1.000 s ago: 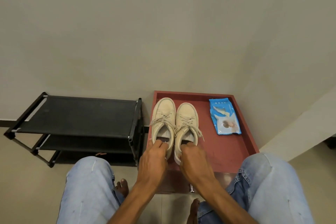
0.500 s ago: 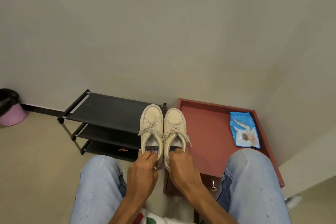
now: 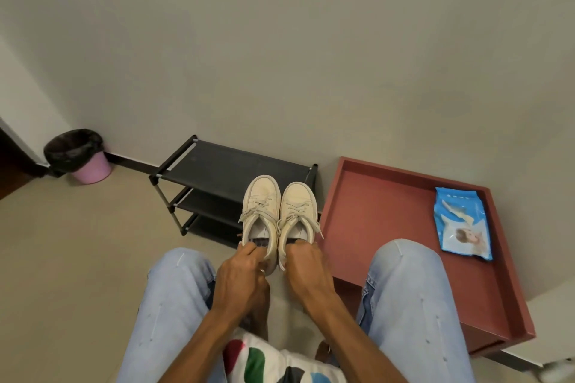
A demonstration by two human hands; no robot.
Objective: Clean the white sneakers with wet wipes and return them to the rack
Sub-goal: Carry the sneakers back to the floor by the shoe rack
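Evidently, the white sneakers (image 3: 262, 205) are grasped at the heels by left hand (image 3: 242, 274) and right hand (image 3: 308, 267), held paired mid-frame before the rack (image 3: 217, 169), presumably for shelving.

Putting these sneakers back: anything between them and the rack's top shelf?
Nothing visible. The left hand and right hand hold the sneakers by the heels; the rack shows no object on its top shelf.
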